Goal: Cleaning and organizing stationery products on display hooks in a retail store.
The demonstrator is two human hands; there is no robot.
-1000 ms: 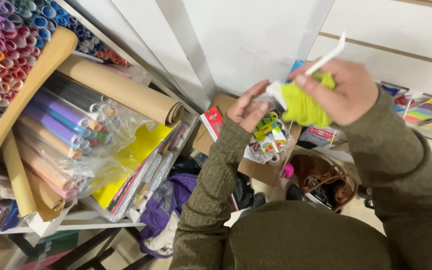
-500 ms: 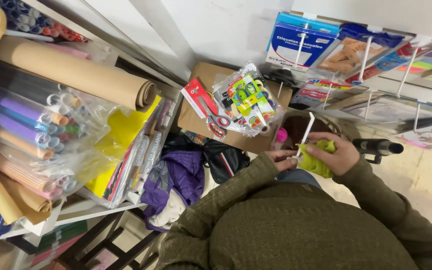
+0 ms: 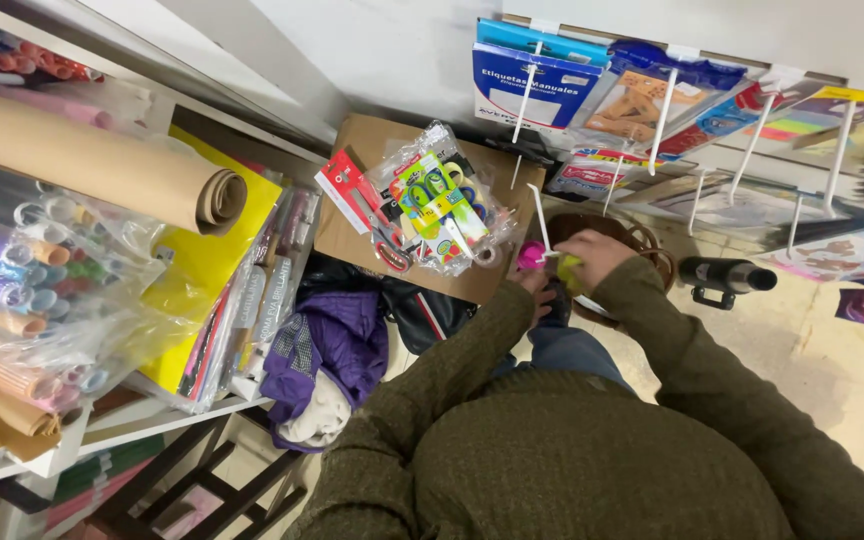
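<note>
My right hand is closed around a small yellow-green item with a white peg hook sticking up from it. It is held low over a brown wicker basket on the floor. My left hand is close beside it, fingers touching the same item, next to a pink object. Both arms wear olive knitted sleeves. Just left of the hands lies a cardboard box with bagged coloured scissors and a red scissors pack on it.
Shelves at left hold brown paper rolls, bagged coloured rolls and yellow sheets. A purple garment lies below the box. Packaged goods hang on white wall hooks at upper right. A black tube lies on the tiled floor.
My hands have come down from the wall display to just above the basket, still holding the yellow-green item with its hook. My view has tilted down toward the floor.
</note>
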